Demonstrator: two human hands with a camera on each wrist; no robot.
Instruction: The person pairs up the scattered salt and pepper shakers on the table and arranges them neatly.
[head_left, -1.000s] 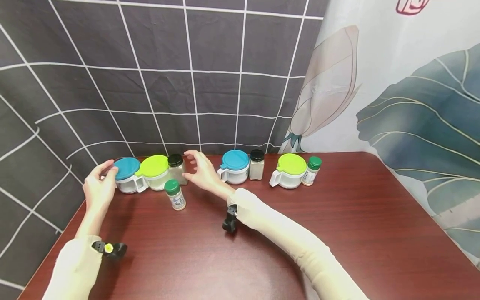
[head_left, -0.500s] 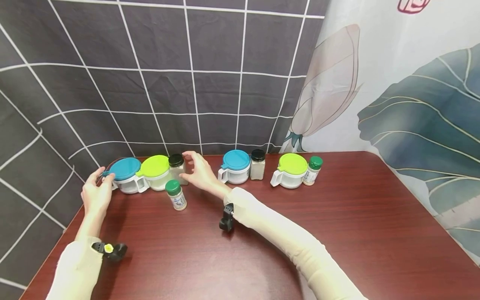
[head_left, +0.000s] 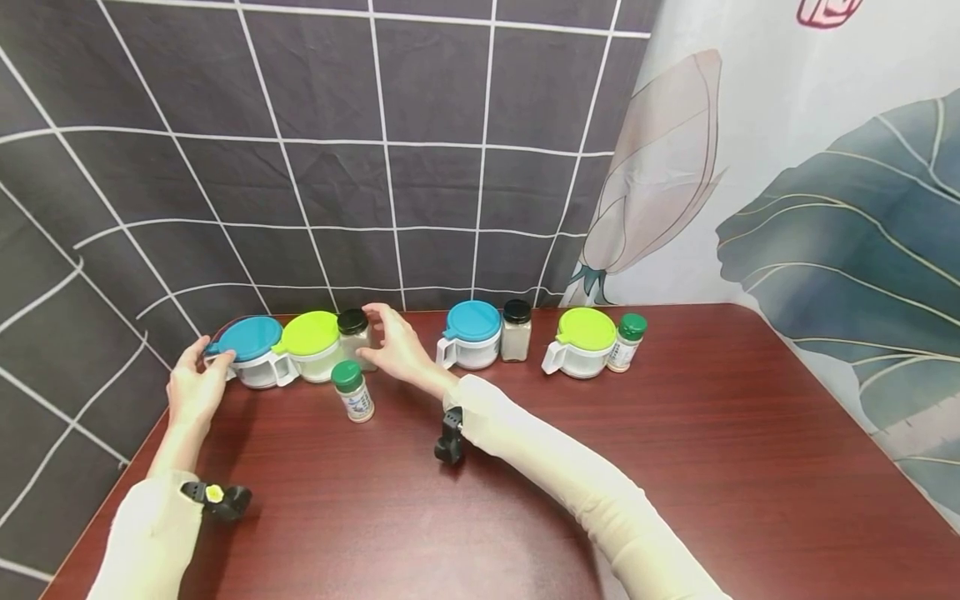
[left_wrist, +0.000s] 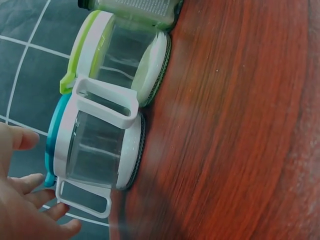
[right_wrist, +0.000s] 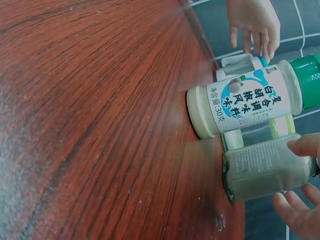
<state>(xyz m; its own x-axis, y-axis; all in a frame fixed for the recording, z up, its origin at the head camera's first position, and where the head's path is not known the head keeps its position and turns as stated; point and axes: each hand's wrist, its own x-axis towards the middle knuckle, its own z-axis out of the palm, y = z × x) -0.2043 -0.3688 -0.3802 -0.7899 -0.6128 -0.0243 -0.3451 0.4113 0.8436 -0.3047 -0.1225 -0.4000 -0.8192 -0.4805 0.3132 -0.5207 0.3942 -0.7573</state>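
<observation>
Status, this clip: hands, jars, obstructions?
Left hand spread at leftmost blue-lidded jar. Right hand at left black-capped jar, grip unclear. Left green-capped shaker stands in front of it.

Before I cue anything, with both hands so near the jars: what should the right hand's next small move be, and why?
Probably bring the right hand's thumb and fingers gently together on the black-lidded jar beside it. In the right wrist view they lie spread to either side near its lid, with no firm grip showing. The green-capped shaker stands close, so move slowly.
</observation>
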